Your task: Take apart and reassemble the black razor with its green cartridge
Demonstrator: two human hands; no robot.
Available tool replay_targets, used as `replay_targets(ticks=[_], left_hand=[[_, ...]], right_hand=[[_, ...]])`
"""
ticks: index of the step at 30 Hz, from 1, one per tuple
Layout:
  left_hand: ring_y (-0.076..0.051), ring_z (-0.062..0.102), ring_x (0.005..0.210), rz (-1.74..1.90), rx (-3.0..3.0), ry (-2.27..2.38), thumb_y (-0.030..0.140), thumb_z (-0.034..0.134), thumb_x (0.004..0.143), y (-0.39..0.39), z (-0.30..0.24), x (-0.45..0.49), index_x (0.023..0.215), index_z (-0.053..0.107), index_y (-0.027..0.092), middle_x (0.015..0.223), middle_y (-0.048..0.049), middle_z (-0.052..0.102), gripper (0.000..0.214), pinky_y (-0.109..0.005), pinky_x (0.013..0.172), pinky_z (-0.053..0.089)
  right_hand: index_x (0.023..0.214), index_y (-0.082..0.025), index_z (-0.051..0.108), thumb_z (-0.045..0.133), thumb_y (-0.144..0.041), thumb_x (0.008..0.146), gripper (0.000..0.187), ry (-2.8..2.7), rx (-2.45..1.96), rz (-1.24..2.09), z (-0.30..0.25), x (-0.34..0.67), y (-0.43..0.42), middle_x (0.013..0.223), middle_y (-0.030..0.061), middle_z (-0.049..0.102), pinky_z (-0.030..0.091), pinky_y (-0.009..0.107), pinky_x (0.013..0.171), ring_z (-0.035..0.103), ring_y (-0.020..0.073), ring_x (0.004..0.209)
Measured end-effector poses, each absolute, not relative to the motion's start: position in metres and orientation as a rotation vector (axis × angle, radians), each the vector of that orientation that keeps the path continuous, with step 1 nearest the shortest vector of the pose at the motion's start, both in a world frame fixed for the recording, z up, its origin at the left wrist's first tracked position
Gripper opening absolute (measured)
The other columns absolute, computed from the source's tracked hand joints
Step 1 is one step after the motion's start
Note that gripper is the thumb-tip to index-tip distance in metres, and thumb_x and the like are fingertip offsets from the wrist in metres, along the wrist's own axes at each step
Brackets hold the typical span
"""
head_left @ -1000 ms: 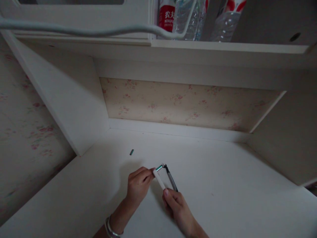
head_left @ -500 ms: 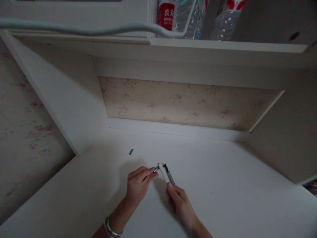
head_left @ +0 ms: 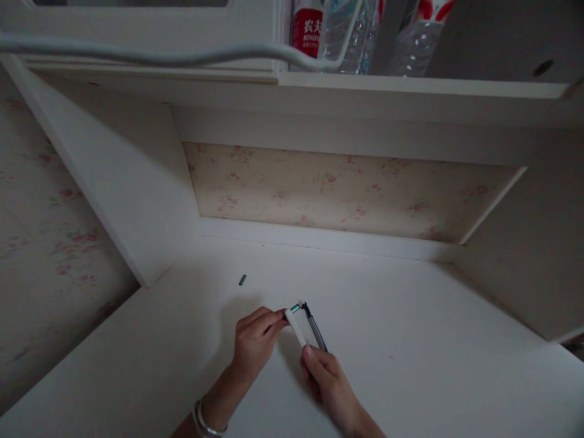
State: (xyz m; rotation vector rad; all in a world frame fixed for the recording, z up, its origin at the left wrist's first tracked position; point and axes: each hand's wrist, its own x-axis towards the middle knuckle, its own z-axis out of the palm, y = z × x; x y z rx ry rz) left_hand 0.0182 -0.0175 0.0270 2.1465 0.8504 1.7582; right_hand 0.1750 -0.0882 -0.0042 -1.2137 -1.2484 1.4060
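My left hand (head_left: 256,336) is closed in a pinch at the top of a slim white handle (head_left: 296,328). A small green-and-black strip, looking like a razor cartridge (head_left: 295,308), crosses behind the white tip, its left end at my left fingertips and partly hidden. My right hand (head_left: 325,374) is wrapped round the lower end of the white handle, together with a grey-and-black handle (head_left: 316,328) that slants alongside. The gap between the two handles shows the desk. A second green-and-black cartridge (head_left: 243,280) lies on the desk beyond my left hand.
The white desk (head_left: 433,340) runs to a low back ledge (head_left: 328,235) below floral wallpaper. White panels (head_left: 132,182) close it in on both sides. Overhead, plastic bottles (head_left: 417,45) stand on a shelf, and a pale tube (head_left: 182,58) crosses in front of the cabinet.
The white handle has shifted left to my left fingertips, and its gap from the grey-and-black handle has widened. The green strip now shows right of the white tip instead of left.
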Motion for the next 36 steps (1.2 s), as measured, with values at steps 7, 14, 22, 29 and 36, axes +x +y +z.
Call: replay_targets(ticks=[7,14,22,29,36], left_hand=[[-0.008,0.062,0.058,1.751,2.127,0.834,0.01,0.067,0.078,-0.016,0.022,0.018,0.091,0.069,0.017,0.069,0.0003,0.066,0.015,-0.016,0.055,0.051],[-0.008,0.06,0.057,1.742,2.131,0.847,0.011,0.068,0.078,-0.016,0.022,0.017,0.089,0.069,0.016,0.068,0.0002,0.065,0.013,-0.016,0.053,0.05],[-0.008,0.061,0.057,1.737,2.115,0.852,0.013,0.066,0.08,-0.016,0.022,0.017,0.091,0.069,0.018,0.07,-0.0002,0.066,0.012,-0.017,0.054,0.051],[-0.008,0.059,0.054,1.748,2.109,0.893,0.015,0.069,0.078,-0.018,0.026,0.018,0.091,0.07,0.017,0.066,0.0001,0.065,0.013,-0.017,0.051,0.049],[-0.009,0.059,0.054,1.689,1.994,0.934,0.021,0.069,0.077,-0.016,0.026,0.018,0.087,0.072,0.018,0.065,-0.0001,0.066,0.011,-0.018,0.051,0.049]], right_hand=[[0.06,-0.02,0.038,0.043,-0.07,0.084,0.055,-1.18,-1.22,1.361,-0.005,0.175,-0.085,0.049,-0.0072,0.027,0.012,0.023,0.04,0.021,0.0077,0.043],[0.059,-0.02,0.039,0.042,-0.067,0.086,0.055,-1.227,-1.185,1.398,-0.007,0.175,-0.087,0.048,-0.0068,0.027,0.012,0.023,0.04,0.021,0.0081,0.042],[0.06,-0.02,0.038,0.042,-0.067,0.086,0.054,-1.197,-1.176,1.425,-0.009,0.173,-0.087,0.049,-0.0072,0.027,0.012,0.023,0.039,0.02,0.0077,0.042],[0.06,-0.02,0.037,0.044,-0.067,0.085,0.054,-1.12,-1.237,1.347,-0.008,0.176,-0.083,0.051,-0.0076,0.025,0.011,0.023,0.04,0.019,0.0077,0.044],[0.066,-0.018,0.045,0.05,-0.067,0.082,0.051,-0.941,-1.19,1.361,0.002,0.184,-0.081,0.053,-0.0083,0.026,0.014,0.019,0.038,0.019,0.0069,0.044]])
